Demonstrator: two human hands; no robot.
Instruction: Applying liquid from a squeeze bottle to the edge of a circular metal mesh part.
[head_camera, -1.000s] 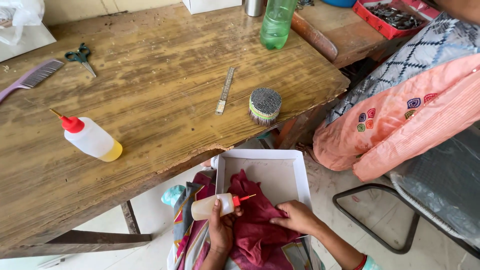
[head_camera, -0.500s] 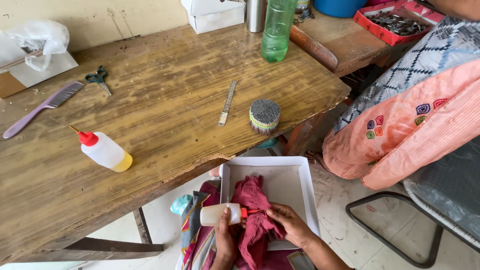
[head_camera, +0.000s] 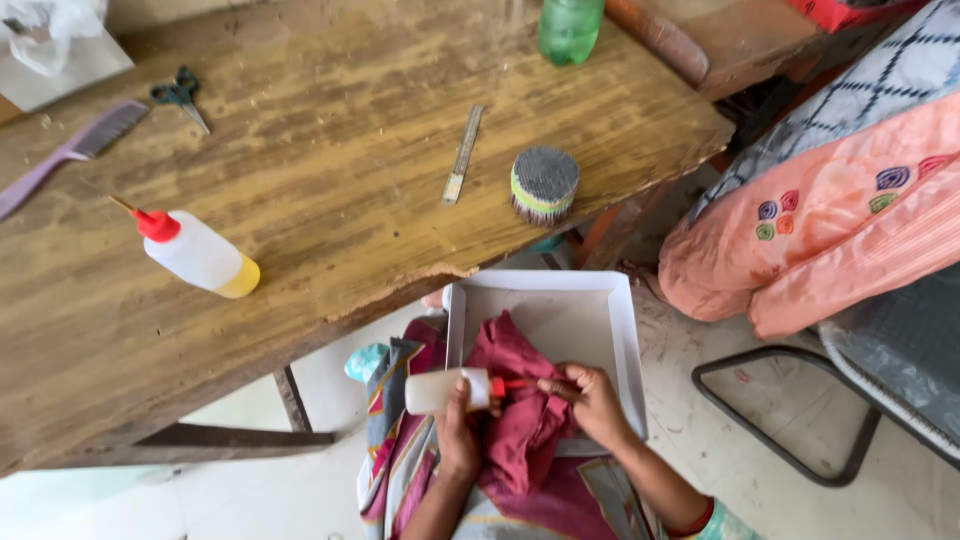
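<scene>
The left hand (head_camera: 458, 432) is wrapped around a small squeeze bottle (head_camera: 447, 391) with a red nozzle, holding it on its side so the nozzle points to the right. The bottle sits in the upper part of the fist, its pale body sticking out to the left of the fingers and the red tip reaching out past the thumb side. The right hand (head_camera: 592, 400) is just beside that tip, its fingers pinched on a fold of the maroon cloth (head_camera: 520, 420); the nozzle ends right at those fingertips, though whether it touches them cannot be told. The cloth lies bunched across the person's lap and spills into a shallow white tray (head_camera: 620, 330), which rests on the lap below the edge of the wooden table (head_camera: 330, 150).

On the table lie a larger squeeze bottle (head_camera: 200, 254) with a red cap and yellow liquid at its bottom, a metal ruler (head_camera: 463, 154), a round bundle of sticks (head_camera: 544, 184) bound with a green band, a pair of scissors (head_camera: 181, 95), a purple comb (head_camera: 70, 154) and a green bottle (head_camera: 569, 28). To the right sits another person in pink cloth (head_camera: 830, 220) with embroidered patterns.
</scene>
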